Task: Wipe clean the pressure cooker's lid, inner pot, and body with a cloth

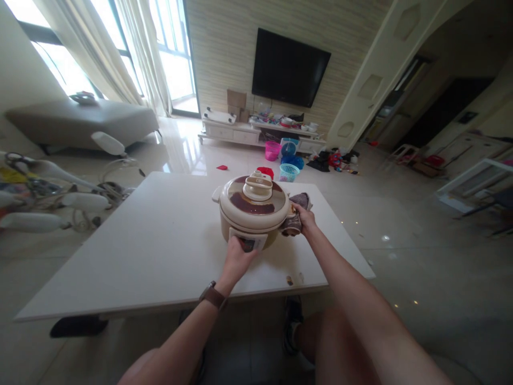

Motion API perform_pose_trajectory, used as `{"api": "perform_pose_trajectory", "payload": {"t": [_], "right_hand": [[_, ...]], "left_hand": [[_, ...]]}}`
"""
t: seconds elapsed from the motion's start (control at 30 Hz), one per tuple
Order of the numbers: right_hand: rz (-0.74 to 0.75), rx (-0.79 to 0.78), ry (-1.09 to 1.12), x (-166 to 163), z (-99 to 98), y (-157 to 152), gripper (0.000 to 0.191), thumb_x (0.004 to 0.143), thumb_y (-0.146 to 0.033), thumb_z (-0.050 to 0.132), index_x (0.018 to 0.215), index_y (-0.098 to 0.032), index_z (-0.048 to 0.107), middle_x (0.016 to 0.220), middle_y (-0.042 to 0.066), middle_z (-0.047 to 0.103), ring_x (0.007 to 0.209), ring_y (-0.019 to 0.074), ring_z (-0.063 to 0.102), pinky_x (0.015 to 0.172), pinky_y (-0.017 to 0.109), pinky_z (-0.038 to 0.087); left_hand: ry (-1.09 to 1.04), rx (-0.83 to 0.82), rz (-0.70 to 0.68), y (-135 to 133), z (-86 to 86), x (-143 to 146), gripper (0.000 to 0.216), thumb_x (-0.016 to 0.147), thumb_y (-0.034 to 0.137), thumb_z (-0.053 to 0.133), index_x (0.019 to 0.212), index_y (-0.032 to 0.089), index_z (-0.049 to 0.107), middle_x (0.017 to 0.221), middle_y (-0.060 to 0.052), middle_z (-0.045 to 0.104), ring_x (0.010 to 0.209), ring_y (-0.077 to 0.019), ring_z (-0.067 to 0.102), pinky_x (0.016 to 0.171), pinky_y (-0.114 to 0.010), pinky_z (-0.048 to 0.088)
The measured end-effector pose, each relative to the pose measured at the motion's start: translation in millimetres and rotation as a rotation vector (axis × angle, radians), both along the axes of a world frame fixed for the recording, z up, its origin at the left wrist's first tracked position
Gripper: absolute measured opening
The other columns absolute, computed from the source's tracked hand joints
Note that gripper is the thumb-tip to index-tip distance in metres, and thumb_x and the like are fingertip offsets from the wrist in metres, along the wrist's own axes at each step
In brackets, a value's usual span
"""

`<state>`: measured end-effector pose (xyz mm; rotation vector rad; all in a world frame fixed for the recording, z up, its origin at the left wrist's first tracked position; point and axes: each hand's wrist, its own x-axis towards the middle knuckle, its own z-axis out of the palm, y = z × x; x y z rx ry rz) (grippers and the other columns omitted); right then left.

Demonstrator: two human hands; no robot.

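A cream electric cooking pot (pixel 226 222) with a glass-and-brown lid (pixel 252 206) and a top knob stands on the white table (pixel 172 230). My left hand (pixel 237 259) is closed at the control panel (pixel 260 241) on the pot's front, its fingertips partly hidden. A watch with a brown strap is on that wrist. On the pot's right side, my right hand (pixel 305 218) is closed around a crumpled grey-brown cloth (pixel 292 226). The cloth lies against the pot by its right handle. A second handle (pixel 216 194) juts out on the left.
Small marks or bits lie near the table's front edge. Past the table are a light-blue basket (pixel 289 171), a pink basket (pixel 272 150) and a low white cabinet (pixel 240 133) with clutter. A white-padded metal frame (pixel 84 201) stands at the left. My legs are below the table edge.
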<state>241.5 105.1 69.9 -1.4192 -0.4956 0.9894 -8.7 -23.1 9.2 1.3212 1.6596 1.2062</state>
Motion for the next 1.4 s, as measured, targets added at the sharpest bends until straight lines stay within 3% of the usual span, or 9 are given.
{"api": "perform_pose_trajectory", "payload": {"t": [0.1,0.23,0.43,0.6,0.83,1.0,1.17,1.23,1.4], "right_hand": [[-0.111,-0.020,0.000,-11.9,-5.9,-32.3,0.033,0.064,-0.027,0.093,0.088,-0.013,0.076,0.081,0.006,0.081,0.080,0.0232,0.078,0.056,0.027,0.064],[-0.244,-0.009,0.023,-37.1,-12.2,-82.5,0.040,0.060,-0.032,0.095,0.090,-0.013,0.077,0.094,0.010,0.084,0.091,0.0258,0.080,0.060,0.027,0.066],[-0.336,-0.017,0.212,-89.5,-21.1,-154.3,0.052,0.060,-0.039,0.095,0.101,-0.011,0.076,0.114,0.016,0.082,0.104,0.0310,0.081,0.072,0.035,0.071],[-0.352,-0.035,0.255,-119.8,-19.3,-181.7,0.063,0.058,-0.044,0.096,0.108,-0.010,0.076,0.120,0.017,0.081,0.112,0.0314,0.079,0.081,0.036,0.071],[-0.345,-0.086,0.306,-139.6,-12.4,-175.7,0.060,0.059,-0.038,0.094,0.109,-0.011,0.076,0.119,0.015,0.082,0.110,0.0306,0.080,0.079,0.036,0.071],[-0.350,-0.028,0.369,-159.4,-12.6,-160.4,0.062,0.059,-0.036,0.094,0.113,-0.012,0.076,0.129,0.015,0.079,0.117,0.0310,0.078,0.087,0.038,0.070],[-0.326,-0.010,0.383,-174.1,-16.5,-138.1,0.069,0.064,-0.040,0.094,0.123,-0.012,0.072,0.134,0.016,0.077,0.119,0.0301,0.077,0.091,0.040,0.069],[-0.320,0.011,0.364,-178.6,-18.4,-127.2,0.069,0.068,-0.040,0.092,0.127,-0.012,0.071,0.136,0.016,0.076,0.121,0.0293,0.076,0.095,0.041,0.068],[-0.298,0.063,0.330,-186.1,-15.7,-98.3,0.068,0.074,-0.037,0.086,0.134,-0.009,0.068,0.140,0.016,0.074,0.125,0.0277,0.074,0.104,0.042,0.064]], "left_hand": [[0.080,0.024,-0.001,0.2,-0.4,-18.5,0.062,0.053,0.042,0.094,0.091,0.024,0.048,0.099,-0.004,0.052,0.107,-0.0312,0.057,0.095,-0.048,0.051],[0.109,0.028,-0.048,3.9,0.4,-51.1,0.061,0.056,0.043,0.092,0.093,0.024,0.048,0.102,-0.003,0.047,0.112,-0.0315,0.055,0.104,-0.055,0.051],[-0.023,0.082,-0.117,-0.7,-9.5,-91.1,0.067,0.057,0.034,0.092,0.107,0.023,0.048,0.123,-0.008,0.044,0.124,-0.0322,0.054,0.103,-0.059,0.058],[-0.161,0.144,-0.170,-4.1,-20.3,-103.7,0.068,0.067,0.032,0.088,0.120,0.024,0.045,0.137,-0.012,0.044,0.137,-0.0348,0.054,0.099,-0.053,0.064],[-0.107,0.237,-0.152,12.2,-16.6,-107.6,0.066,0.079,0.017,0.075,0.141,0.021,0.054,0.140,-0.015,0.055,0.138,-0.0335,0.058,0.103,-0.051,0.063],[0.078,0.328,-0.035,33.2,-14.5,-104.2,0.064,0.082,0.008,0.069,0.144,0.021,0.064,0.131,-0.013,0.064,0.128,-0.0290,0.066,0.118,-0.052,0.052],[0.023,0.262,0.113,59.7,-16.5,-90.8,0.063,0.083,0.007,0.066,0.145,0.018,0.066,0.133,-0.015,0.068,0.125,-0.0291,0.070,0.117,-0.048,0.052],[-0.055,0.218,0.112,69.1,-16.8,-85.5,0.067,0.084,0.006,0.064,0.150,0.019,0.062,0.144,-0.016,0.065,0.135,-0.0297,0.065,0.121,-0.046,0.049],[-0.329,0.108,-0.014,80.9,-7.5,-75.8,0.099,0.075,-0.003,0.061,0.167,0.024,0.034,0.174,-0.012,0.039,0.162,-0.0244,0.037,0.132,-0.041,0.033]]}}
